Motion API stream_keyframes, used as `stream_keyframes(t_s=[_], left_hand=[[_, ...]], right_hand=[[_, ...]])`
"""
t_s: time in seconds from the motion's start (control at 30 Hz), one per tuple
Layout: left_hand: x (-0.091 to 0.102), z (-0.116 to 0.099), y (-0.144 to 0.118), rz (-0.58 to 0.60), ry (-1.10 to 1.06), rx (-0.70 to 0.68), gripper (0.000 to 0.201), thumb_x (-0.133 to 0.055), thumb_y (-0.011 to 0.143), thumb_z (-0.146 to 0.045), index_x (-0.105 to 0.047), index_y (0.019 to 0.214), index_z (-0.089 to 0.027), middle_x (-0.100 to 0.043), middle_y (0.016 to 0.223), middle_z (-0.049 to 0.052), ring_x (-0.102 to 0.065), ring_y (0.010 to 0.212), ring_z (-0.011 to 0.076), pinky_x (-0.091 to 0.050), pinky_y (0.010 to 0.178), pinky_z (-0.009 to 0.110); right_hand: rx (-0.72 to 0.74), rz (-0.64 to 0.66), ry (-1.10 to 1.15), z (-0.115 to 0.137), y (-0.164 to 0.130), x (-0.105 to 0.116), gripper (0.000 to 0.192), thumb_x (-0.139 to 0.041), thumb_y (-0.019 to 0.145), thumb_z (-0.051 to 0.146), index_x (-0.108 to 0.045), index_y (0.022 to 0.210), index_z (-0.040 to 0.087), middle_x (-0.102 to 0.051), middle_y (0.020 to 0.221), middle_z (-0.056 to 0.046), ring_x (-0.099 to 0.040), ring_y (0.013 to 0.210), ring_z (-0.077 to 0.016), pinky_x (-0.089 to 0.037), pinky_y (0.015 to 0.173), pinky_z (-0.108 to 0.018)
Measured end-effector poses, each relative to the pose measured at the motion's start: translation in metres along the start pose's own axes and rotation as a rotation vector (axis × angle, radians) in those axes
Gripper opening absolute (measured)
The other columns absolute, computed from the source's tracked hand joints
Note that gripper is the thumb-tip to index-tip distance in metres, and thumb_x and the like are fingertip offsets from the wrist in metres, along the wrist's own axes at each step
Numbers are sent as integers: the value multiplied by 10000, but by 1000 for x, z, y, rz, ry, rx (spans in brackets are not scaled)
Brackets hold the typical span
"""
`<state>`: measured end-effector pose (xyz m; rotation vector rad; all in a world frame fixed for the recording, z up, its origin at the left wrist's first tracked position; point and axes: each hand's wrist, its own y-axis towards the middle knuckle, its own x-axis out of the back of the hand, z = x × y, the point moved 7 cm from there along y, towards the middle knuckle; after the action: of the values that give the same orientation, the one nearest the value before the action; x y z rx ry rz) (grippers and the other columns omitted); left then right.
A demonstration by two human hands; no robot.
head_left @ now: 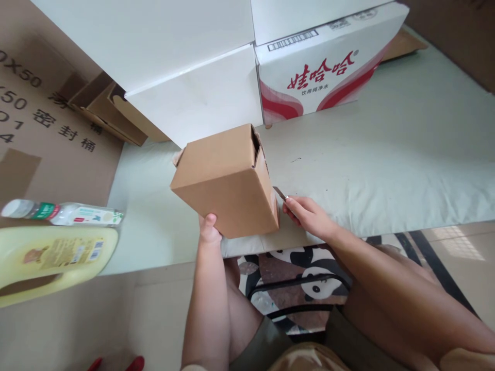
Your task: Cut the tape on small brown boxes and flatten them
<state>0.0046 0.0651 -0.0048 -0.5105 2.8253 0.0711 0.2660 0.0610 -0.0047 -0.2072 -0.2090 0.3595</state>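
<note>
A small brown cardboard box rests tilted on the pale green table, its top flaps slightly apart at the far end. My left hand grips the box's near bottom corner, thumb on the front face. My right hand is just right of the box, pinching a thin dark blade whose tip points at the box's right lower edge.
White cartons and a red-and-white printed carton stand at the table's back. At left lie flat brown cardboard, a clear bottle and a yellow jug. A panda-patterned stool is under me.
</note>
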Motion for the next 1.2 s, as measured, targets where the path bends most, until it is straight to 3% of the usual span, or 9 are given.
stream_keyframes(t_s=[0.3, 0.6, 0.83, 1.2], left_hand=[[-8, -8, -1, 57, 28, -29, 910, -793, 434, -809, -687, 1169, -283, -737, 1104, 80, -629, 1246, 354, -558, 1012, 470], [11, 7, 1, 22, 30, 49, 920, -813, 409, -806, -695, 1148, -272, -743, 1099, 84, -659, 1199, 340, -576, 945, 430], [4, 4, 1, 69, 5, 36, 902, -820, 436, -792, -703, 1169, -281, -747, 1141, 84, -660, 1208, 356, -580, 978, 458], [8, 1, 2, -66, -65, 11, 885, -871, 361, -744, -730, 1088, -259, -737, 1180, 86, -639, 1240, 367, -582, 967, 440]], right_hand=[[91, 13, 38, 9, -3, 0, 538, -392, 964, 670, -574, 768, 203, -451, 561, 39, -406, 526, -118, -336, 544, -286], [45, 24, 94, 2, -2, -8, 611, -381, 922, 761, -560, 755, 201, -453, 573, 34, -406, 519, -115, -329, 517, -285], [8, 49, 129, -1, -2, -11, 583, -383, 914, 739, -486, 671, 219, -412, 543, 35, -385, 510, -114, -297, 491, -275], [-71, 88, -31, -1, -3, -12, 487, -326, 951, 595, -414, 646, 226, -398, 562, 37, -384, 533, -113, -305, 526, -267]])
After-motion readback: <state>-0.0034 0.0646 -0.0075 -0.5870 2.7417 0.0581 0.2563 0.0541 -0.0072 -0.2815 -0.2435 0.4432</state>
